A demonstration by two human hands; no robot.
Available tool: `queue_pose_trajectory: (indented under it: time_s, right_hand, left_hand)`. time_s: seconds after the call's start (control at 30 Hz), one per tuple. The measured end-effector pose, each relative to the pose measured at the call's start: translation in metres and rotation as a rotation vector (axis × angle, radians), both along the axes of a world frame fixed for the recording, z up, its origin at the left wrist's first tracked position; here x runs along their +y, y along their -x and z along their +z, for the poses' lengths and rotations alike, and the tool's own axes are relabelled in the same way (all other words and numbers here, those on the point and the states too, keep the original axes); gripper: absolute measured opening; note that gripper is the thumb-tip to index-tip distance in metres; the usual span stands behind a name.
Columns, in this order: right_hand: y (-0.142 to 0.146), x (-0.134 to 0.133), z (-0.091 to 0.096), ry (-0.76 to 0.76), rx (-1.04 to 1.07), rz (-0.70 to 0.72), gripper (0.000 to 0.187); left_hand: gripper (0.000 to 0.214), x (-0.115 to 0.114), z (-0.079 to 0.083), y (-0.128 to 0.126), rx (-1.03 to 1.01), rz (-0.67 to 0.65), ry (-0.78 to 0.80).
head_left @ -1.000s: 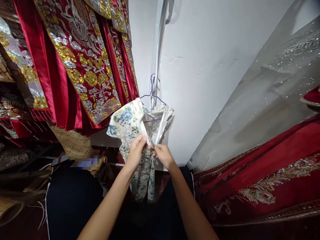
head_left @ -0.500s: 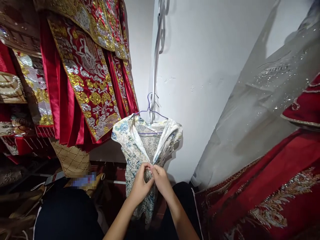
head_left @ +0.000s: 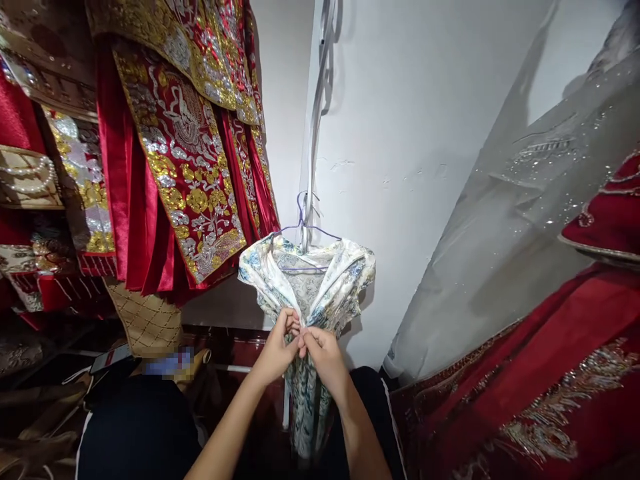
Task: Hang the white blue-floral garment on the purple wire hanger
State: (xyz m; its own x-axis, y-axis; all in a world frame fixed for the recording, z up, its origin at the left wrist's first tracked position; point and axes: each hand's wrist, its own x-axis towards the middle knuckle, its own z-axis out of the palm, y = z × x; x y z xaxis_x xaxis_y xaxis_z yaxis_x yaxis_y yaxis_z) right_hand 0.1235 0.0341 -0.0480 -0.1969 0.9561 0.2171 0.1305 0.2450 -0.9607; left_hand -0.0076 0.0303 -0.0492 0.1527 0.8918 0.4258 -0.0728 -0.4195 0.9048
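Note:
A cream dress with a blue floral pattern (head_left: 353, 273) hangs by its shoulders from a purple wire hanger (head_left: 301, 223). Its front gapes in a deep V, with pale edges running down to my fingers. My left hand (head_left: 280, 343) pinches the left edge of the opening at the point of the V. Right beside it, my right hand (head_left: 323, 350) grips the other edge, the fingertips of both hands meeting. Whatever fastening lies between the fingertips is hidden. Below the hands the skirt falls in folds between my knees.
Red embroidered garments (head_left: 190, 173) with gold and silver sequins hang at left. A sheer sparkling gown (head_left: 480, 220) and a red beaded garment (head_left: 530, 373) stand at right. A white pole (head_left: 313, 120) rises behind the hanger; a phone (head_left: 110, 359) lies at lower left.
The dress front is drawn in and bunched more at my hands, and its shoulders have shifted slightly right. Both hands keep pinching the edges. The view has shifted a little.

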Motion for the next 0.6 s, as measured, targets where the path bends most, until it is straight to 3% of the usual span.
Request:
queue_pose_trajectory:
  time_s: [0.17,0.27,0.37,0.47,0.6]
  right_hand:
    - [0.006,-0.005,0.005,-0.027,0.004,0.063,0.032]
    - [0.005,-0.002,0.017,0.029,0.025,0.165,0.033]
    - [0.006,0.010,0.035,0.087,0.097,0.161,0.031]
    - [0.010,0.035,0.070,0.053,0.133,0.071,0.025]
    - [0.013,0.076,0.137,-0.023,0.127,-0.048,0.022]
  left_hand:
    - [0.010,-0.001,-0.002,0.002,0.106,0.139,-0.054]
    - [0.004,-0.004,0.003,0.004,0.181,0.153,-0.068]
    - [0.008,-0.002,0.002,0.005,0.197,0.189,-0.091]
    - [0.012,0.004,-0.007,0.003,0.311,0.286,-0.128]
    - [0.011,0.007,-0.022,-0.005,0.508,0.374,-0.167]
